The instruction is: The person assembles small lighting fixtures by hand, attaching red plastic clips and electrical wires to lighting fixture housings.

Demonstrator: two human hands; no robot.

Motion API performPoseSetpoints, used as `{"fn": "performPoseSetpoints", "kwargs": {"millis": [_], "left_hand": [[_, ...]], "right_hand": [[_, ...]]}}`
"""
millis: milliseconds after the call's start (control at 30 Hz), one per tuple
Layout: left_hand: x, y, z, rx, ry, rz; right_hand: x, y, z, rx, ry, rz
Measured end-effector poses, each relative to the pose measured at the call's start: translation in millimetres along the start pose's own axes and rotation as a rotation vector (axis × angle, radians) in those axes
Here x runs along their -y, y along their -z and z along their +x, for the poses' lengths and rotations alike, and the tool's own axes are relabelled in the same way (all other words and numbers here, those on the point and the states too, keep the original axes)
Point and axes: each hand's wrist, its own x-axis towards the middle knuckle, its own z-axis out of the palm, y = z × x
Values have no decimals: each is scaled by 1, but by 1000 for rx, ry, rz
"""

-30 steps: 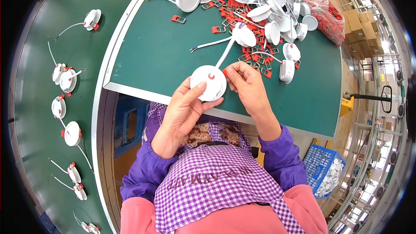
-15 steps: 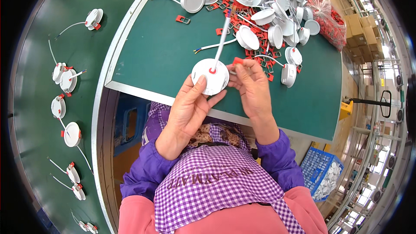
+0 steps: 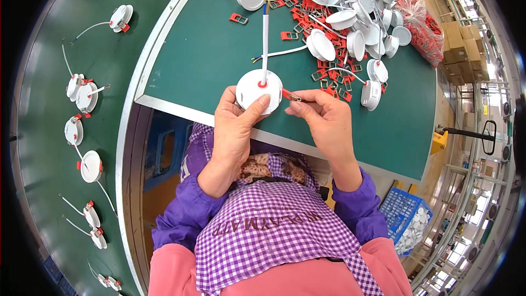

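My left hand (image 3: 236, 118) grips a round white light fixture (image 3: 253, 92) by its lower left edge, thumb on the back. From the red grommet at its middle a white cable (image 3: 265, 46) rises, ending in bare coloured wires. At the fixture's right edge, my right hand (image 3: 323, 118) pinches a red spring clip (image 3: 290, 95) between thumb and fingers. Its red end meets the rim; its metal loop lies by my fingertips. Beyond my hands, loose red clips (image 3: 335, 79) are strewn around a heap of white light fixtures (image 3: 342, 19).
Across the metal edge on the left, another green surface (image 3: 49, 148) carries several fixtures with red clips. A clear bag of red parts (image 3: 422, 30) sits at the bench's far right. Below on the right stands a blue crate (image 3: 395, 211) of white pieces.
The fixture has moved slightly left and nearer me, and its cable now stands straighter. My right hand has turned the clip and brought its red end to the fixture's right rim.
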Motion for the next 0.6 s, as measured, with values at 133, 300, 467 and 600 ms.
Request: {"fn": "performPoseSetpoints", "kwargs": {"millis": [133,300,467,600], "left_hand": [[6,2,-1,12,-37,13],[8,2,-1,33,-53,7],[11,0,-1,14,-54,4],[13,4,1,45,-64,22]], "right_hand": [[-7,2,2,-2,-4,56],[-8,-7,-2,-84,67,31],[-9,-12,-3,-109,79,-9],[-11,-16,-2,-134,63,30]]}}
